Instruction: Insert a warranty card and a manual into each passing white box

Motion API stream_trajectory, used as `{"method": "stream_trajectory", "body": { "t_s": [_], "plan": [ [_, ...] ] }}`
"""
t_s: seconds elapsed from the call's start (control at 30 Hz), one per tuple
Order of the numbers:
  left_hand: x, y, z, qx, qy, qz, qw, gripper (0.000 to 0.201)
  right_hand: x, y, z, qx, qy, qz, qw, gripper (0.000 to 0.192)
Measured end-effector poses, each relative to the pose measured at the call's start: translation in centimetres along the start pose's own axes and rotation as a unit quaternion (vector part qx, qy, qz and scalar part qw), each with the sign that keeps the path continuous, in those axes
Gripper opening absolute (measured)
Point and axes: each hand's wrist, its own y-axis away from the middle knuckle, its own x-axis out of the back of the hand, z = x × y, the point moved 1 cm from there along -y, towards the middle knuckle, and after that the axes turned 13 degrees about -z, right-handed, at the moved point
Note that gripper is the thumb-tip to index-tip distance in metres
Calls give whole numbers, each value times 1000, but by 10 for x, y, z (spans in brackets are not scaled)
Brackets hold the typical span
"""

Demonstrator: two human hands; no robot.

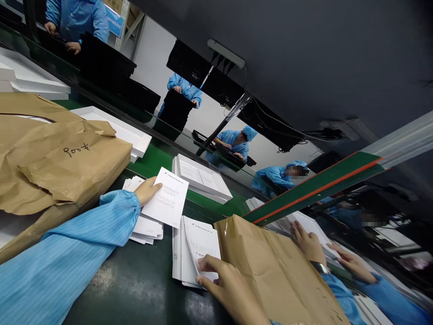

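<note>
In my left hand [146, 191] is a white warranty policy leaflet [168, 198], gripped at its left edge with the thumb on top. Beneath it lies a loose stack of similar white leaflets [147, 229]. My right hand [230, 284] touches the top of a stack of white manuals [199, 241], thumb and fingers at the lower right corner. The top manual is bent up a little along its left side. Whether the fingers pinch that corner is hard to see, but they are apart. A brown paper package [270, 266] stands right beside the manuals.
A torn brown paper package [64, 158] fills the left. White open boxes [203, 178] sit on the green conveyor [157, 158] behind the table. A green post [318, 187] slants across the right. A co-worker's hands [309, 243] work at the right; other people in blue stand beyond.
</note>
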Motion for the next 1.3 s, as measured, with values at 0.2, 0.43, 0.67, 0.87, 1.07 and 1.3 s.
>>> {"method": "stream_trajectory", "body": {
  "t_s": [0.2, 0.43, 0.67, 0.87, 1.07, 1.3],
  "plan": [
    [0, -1, -1, -6, 11, 1, 1000, 38, 5, -4, 1, 13, -26, -22, 999, 6],
    [0, -1, -1, -7, 4, -5, 1000, 37, 11, -8, 8, 52, -92, -52, 993, 7],
    [0, 0, -1, -4, 1, -12, 1000, 38, 15, -13, 13, 60, -125, -83, 987, 13],
    [1, -1, -3, -8, -4, -13, 1000, 39, 18, -16, 14, 74, -157, -99, 980, 15],
    [2, -3, -5, -9, -16, -12, 1000, 40, 17, -16, 14, 64, -148, -107, 981, 17],
    [1, -3, -5, -10, -10, -14, 1000, 40, 18, -18, 20, 83, -171, -119, 975, 16]
  ]
}}
